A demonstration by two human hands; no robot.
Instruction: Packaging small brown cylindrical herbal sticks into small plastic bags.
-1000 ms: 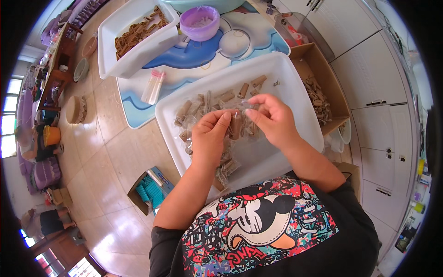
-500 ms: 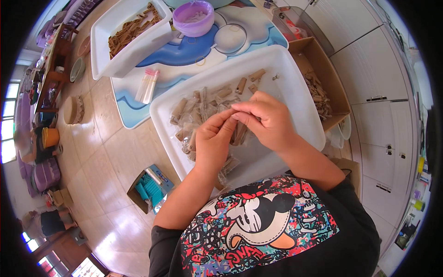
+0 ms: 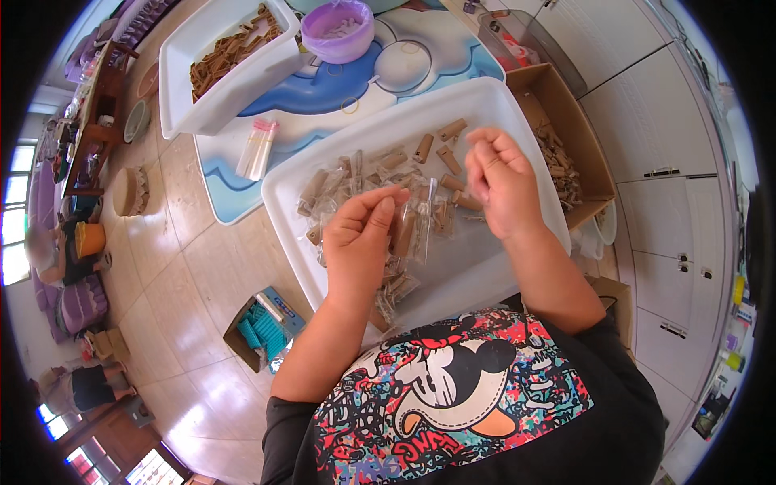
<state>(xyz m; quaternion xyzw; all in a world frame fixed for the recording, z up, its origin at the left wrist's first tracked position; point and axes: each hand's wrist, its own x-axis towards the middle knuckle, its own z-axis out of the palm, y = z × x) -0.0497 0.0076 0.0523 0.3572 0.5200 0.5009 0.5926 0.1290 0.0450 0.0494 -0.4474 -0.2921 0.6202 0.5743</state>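
My left hand [image 3: 361, 230] is closed, thumb and forefinger pinching a clear plastic bag [image 3: 417, 228] above the white tray [image 3: 529, 190]. Brown pieces show through or behind the clear film; which of them are inside I cannot tell. To the right, my right hand [image 3: 503, 182] is raised over the tray with bent fingers, slightly blurred; whether it holds anything does not show. Loose brown tube-shaped pieces [image 3: 449, 159] lie between the hands and beyond them. Several bagged brown pieces [image 3: 314, 190] are heaped on the tray's left side, partly hidden by my left hand.
Flat clear bags [image 3: 259, 149] lie on the patterned table [image 3: 212, 174]. Beyond stand a white bin [image 3: 230, 109] of brown pieces and a purple-lined bowl [image 3: 335, 48]. A cardboard box [image 3: 594, 162] with brown pieces is at right. A box of blue-green items [image 3: 263, 327] sits lower left.
My hands, together before, have come apart. The right has moved right and slightly up; the left has moved slightly left with the clear bag. More brown pieces between them show now.
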